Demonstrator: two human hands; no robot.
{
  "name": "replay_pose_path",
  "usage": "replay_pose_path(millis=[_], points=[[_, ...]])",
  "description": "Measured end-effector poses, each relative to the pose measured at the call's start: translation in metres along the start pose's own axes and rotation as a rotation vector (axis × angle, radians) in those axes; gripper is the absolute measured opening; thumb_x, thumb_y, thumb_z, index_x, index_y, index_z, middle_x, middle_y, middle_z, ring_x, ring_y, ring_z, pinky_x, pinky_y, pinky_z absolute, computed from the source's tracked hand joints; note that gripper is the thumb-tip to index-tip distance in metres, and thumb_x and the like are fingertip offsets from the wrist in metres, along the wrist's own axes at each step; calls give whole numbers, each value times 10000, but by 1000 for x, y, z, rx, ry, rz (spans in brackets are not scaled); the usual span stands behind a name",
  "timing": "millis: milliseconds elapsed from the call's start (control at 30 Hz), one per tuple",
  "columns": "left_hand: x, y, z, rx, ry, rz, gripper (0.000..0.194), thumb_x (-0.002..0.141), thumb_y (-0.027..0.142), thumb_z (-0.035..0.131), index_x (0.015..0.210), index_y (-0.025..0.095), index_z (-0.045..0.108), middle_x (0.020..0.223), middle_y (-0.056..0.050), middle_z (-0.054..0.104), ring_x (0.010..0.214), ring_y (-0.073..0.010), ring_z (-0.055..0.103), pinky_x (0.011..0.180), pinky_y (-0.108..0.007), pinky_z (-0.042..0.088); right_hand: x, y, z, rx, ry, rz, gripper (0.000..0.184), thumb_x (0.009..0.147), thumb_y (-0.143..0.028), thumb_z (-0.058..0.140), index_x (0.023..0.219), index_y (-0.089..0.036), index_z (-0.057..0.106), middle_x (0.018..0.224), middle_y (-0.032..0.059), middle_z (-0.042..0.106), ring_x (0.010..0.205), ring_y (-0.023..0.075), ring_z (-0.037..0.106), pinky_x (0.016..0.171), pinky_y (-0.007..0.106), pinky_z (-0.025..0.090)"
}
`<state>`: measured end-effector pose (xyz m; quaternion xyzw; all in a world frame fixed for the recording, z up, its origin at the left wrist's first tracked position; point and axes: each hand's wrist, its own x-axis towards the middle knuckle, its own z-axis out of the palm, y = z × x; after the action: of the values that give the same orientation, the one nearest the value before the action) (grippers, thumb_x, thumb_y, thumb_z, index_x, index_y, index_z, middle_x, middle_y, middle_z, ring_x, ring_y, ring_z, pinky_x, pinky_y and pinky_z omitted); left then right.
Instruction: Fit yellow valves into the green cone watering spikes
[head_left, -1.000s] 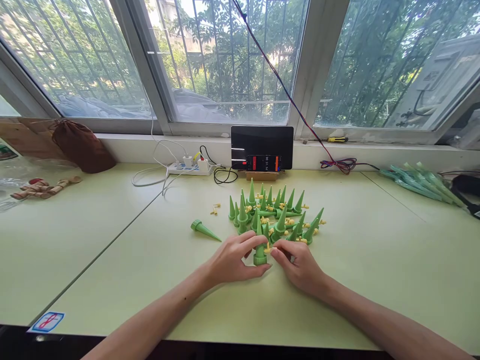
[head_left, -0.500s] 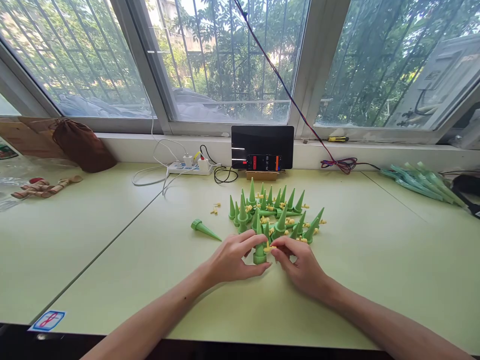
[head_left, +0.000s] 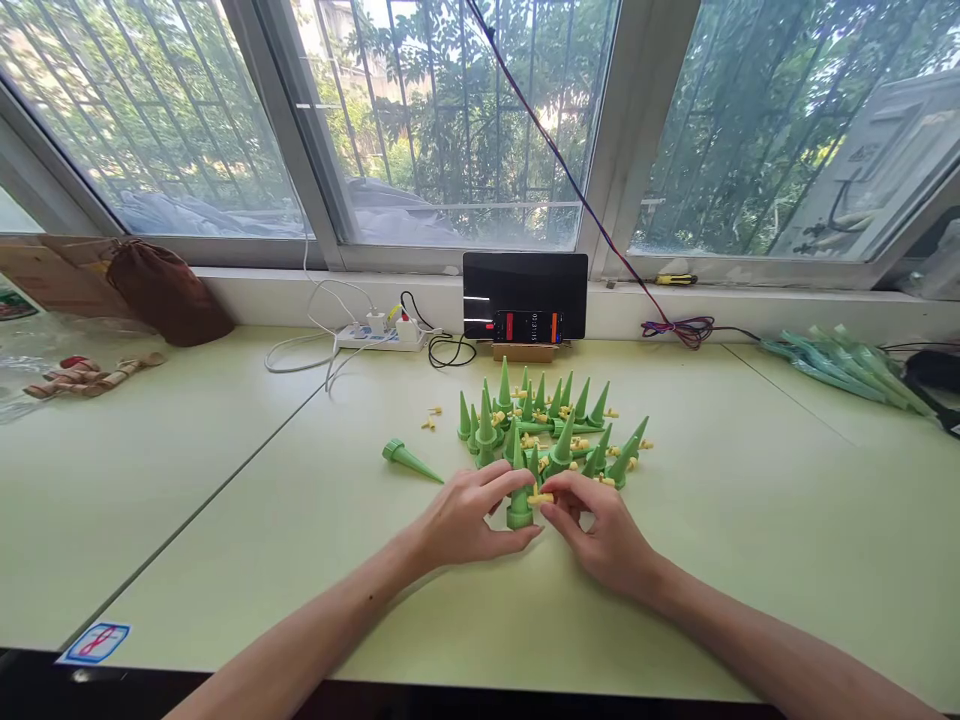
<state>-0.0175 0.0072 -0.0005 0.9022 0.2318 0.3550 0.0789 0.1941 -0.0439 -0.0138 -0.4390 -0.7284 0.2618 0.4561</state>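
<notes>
My left hand [head_left: 480,510] is closed around a green plastic plant-watering spike [head_left: 519,512], which stands point up with its ribbed cap at the bottom. At the spike's right side, my right hand [head_left: 592,515] pinches a small yellow valve [head_left: 540,498] between thumb and fingertips. The valve touches or nearly touches the spike; exactly how they meet cannot be made out. Just beyond my hands are several more green spikes [head_left: 561,445], most upright and some lying down, with small yellow valves among them. One loose spike [head_left: 409,458] lies on its side left of the group.
Two yellow pieces [head_left: 428,425] lie left of the group. Behind it, a phone [head_left: 529,327] showing a timer leans before a dark tablet [head_left: 525,270]. A power strip [head_left: 382,338] with cables sits back left. Plastic bags [head_left: 847,370] lie at right, a brown pouch [head_left: 161,290] at left.
Both hands stay almost in place. My right fingers have shifted slightly on the yellow valve, and more of it shows now.
</notes>
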Motion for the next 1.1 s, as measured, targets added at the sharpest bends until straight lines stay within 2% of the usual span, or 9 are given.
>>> replay_pose_path(millis=[133, 333, 533, 600, 900, 1100], points=[[-1, 0, 1, 18, 0, 13, 294, 850, 328, 694, 1100, 183, 645, 752, 16, 612, 576, -97, 497, 536, -226, 383, 1, 2, 1, -29, -19, 19, 273, 1029, -386, 506, 879, -194, 628, 703, 19, 617, 596, 157, 529, 555, 271, 431], [-2, 0, 0, 65, -28, 17, 309, 845, 341, 694, 1104, 180, 642, 752, 22, 606, 573, -98, 491, 538, -239, 363, 3, 3, 1, -38, -68, 43, 375, 1052, -372, 433, 744, -200, 559, 641, -7, 551, 581, 145, 491, 558, 266, 384], [-1, 2, -1, 48, -19, 8, 295, 842, 318, 694, 1099, 184, 641, 771, 21, 628, 578, -96, 502, 545, -242, 366, 2, 0, 0, 33, -58, 62, 194, 1009, -360, 542, 965, -187, 617, 707, -1, 575, 605, 154, 505, 557, 261, 410], [0, 1, -1, 45, -11, 10, 288, 847, 315, 687, 1100, 185, 641, 770, 20, 630, 578, -96, 502, 546, -240, 367, 1, 0, 0, 32, -58, 50, 174, 1004, -347, 554, 983, -187, 617, 705, -4, 566, 605, 155, 503, 556, 260, 412], [-1, 1, 0, 61, -13, 17, 304, 835, 312, 694, 1104, 180, 639, 766, 28, 617, 580, -98, 495, 552, -245, 378, 1, 3, 0, -13, -98, 38, 253, 1028, -346, 503, 841, -197, 584, 675, -12, 541, 590, 145, 454, 569, 263, 368], [-2, 2, -1, 75, -51, 17, 303, 842, 330, 687, 1104, 185, 642, 769, 24, 616, 585, -102, 506, 555, -246, 379, 3, 6, 1, -15, -113, 41, 383, 1044, -336, 440, 682, -209, 456, 602, -32, 459, 556, 132, 400, 549, 267, 324]])
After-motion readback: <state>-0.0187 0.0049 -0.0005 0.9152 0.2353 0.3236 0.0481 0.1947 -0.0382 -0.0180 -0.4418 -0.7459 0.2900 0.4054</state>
